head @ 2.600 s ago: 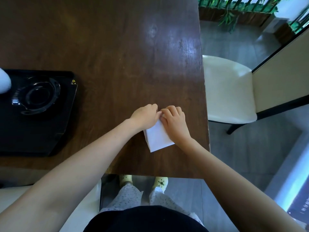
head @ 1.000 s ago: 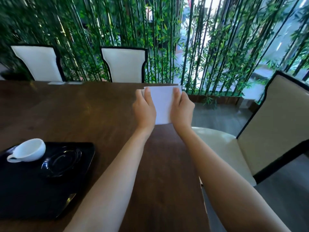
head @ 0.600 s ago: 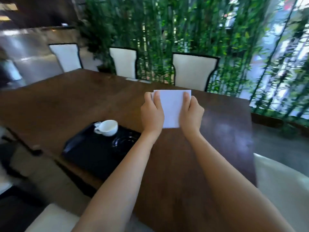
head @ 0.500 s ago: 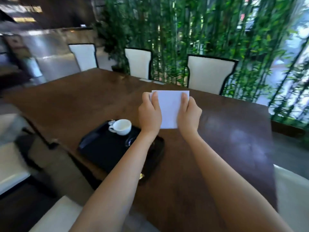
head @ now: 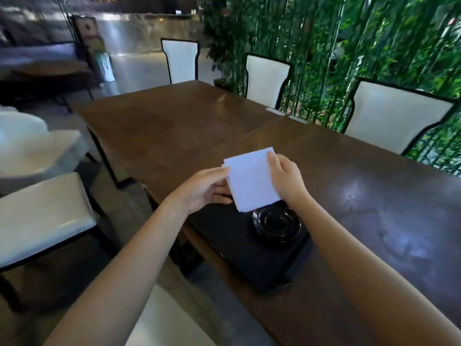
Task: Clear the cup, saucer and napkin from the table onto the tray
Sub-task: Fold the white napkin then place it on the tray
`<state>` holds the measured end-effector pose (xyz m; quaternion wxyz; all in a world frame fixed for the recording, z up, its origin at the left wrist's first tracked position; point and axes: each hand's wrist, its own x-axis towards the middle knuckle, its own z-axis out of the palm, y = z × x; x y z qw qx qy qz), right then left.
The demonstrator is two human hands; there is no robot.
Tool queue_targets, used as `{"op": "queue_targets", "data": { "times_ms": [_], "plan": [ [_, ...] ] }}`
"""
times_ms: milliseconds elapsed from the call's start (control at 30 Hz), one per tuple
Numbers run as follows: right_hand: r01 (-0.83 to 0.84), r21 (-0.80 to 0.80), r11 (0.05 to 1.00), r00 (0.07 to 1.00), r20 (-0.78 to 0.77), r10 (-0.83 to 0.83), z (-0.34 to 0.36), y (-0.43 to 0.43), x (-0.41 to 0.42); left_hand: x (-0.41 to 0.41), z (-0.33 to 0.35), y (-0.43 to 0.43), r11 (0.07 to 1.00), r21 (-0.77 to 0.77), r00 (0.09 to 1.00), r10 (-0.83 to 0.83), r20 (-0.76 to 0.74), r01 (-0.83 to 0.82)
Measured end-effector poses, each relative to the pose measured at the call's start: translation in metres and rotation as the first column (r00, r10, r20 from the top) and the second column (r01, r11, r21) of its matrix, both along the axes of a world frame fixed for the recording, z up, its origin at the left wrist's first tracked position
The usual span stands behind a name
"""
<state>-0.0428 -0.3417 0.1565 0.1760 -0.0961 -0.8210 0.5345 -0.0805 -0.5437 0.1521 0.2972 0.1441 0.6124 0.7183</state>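
A folded white napkin [head: 252,179] is held in the air above the black tray [head: 252,255]. My left hand [head: 202,191] grips its left edge and my right hand [head: 287,178] grips its right edge. The tray lies at the near edge of the brown table [head: 374,186]. A glossy black saucer [head: 277,224] sits on the tray's far right part, just below the napkin. The white cup is hidden, probably behind the napkin and my left hand.
White-cushioned chairs with black frames stand along the far side [head: 396,118] and on the near left [head: 42,216]. A bamboo screen [head: 374,46] runs behind the far chairs. Floor lies left of the table edge.
The napkin, lifted off the table in both hands, has moved left and now hangs over the tray. My view has swung left, and the cup has gone out of sight behind the napkin.
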Motion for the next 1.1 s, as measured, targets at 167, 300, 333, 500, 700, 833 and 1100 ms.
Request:
{"op": "queue_targets", "data": {
  "times_ms": [167, 300, 333, 500, 700, 833, 1100],
  "plan": [
    [-0.144, 0.094, 0.985, 0.968, 0.218, 0.12, -0.028, -0.01, -0.012, -0.015, -0.041, -0.023, 0.993, -0.077, 0.978, 0.097, 0.186, -0.084],
    [-0.261, 0.09, 0.961, 0.897, 0.39, 0.207, -0.065, -0.019, -0.022, -0.021, -0.082, -0.026, 0.971, -0.176, 0.928, 0.209, 0.308, -0.16],
    [-0.282, 0.094, 0.955, 0.881, 0.421, 0.218, -0.075, -0.021, -0.026, -0.022, -0.092, -0.026, 0.964, -0.197, 0.917, 0.235, 0.323, -0.178],
    [-0.345, 0.173, 0.922, 0.814, 0.544, 0.203, -0.118, -0.032, -0.051, -0.035, -0.128, -0.022, 0.901, -0.347, 0.88, 0.37, 0.297, -0.262],
    [-0.383, 0.22, 0.897, 0.74, 0.654, 0.156, -0.165, -0.037, -0.071, -0.052, -0.157, -0.012, 0.76, -0.609, 0.931, 0.354, 0.092, -0.229],
    [-0.374, 0.3, 0.878, 0.728, 0.681, 0.078, -0.183, -0.043, -0.077, -0.061, -0.172, -0.005, 0.568, -0.79, 0.971, 0.186, -0.148, -0.23],
    [-0.389, 0.532, 0.752, 0.798, 0.602, -0.013, -0.201, -0.055, -0.065, -0.07, -0.191, -0.013, 0.3, -0.911, 0.915, -0.203, -0.349, -0.281]
  ]
}}
